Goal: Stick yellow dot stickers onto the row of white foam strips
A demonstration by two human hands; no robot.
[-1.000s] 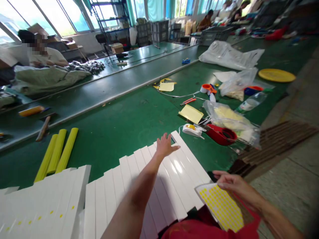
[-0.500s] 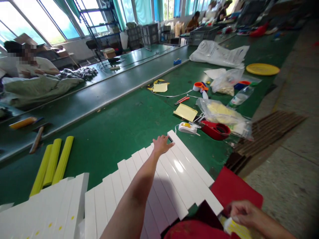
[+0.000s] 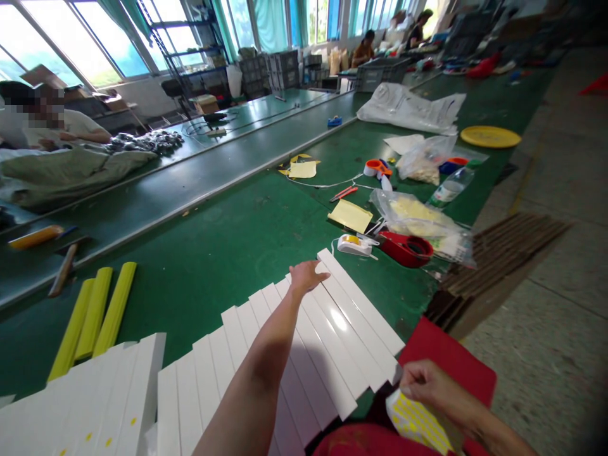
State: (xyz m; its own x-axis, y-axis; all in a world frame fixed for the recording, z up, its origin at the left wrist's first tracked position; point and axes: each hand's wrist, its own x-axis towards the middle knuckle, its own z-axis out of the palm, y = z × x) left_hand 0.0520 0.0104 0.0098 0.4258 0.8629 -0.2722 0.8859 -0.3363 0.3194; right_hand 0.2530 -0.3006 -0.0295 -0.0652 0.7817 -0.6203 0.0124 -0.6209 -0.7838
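Green table (image 3: 228, 253), right hand (image 3: 425, 384) lifting sticker sheet (image 3: 418, 421) again

The left arm is stretched far forward, almost straight, with the bare forearm running up from the lower edge of the view. The left hand (image 3: 306, 277) lies palm down, its fingers together and pointing to the right. The right hand (image 3: 422, 384) is drawn in close to the body, low on the right, with its fingers curled and pinched together, wrist bent.
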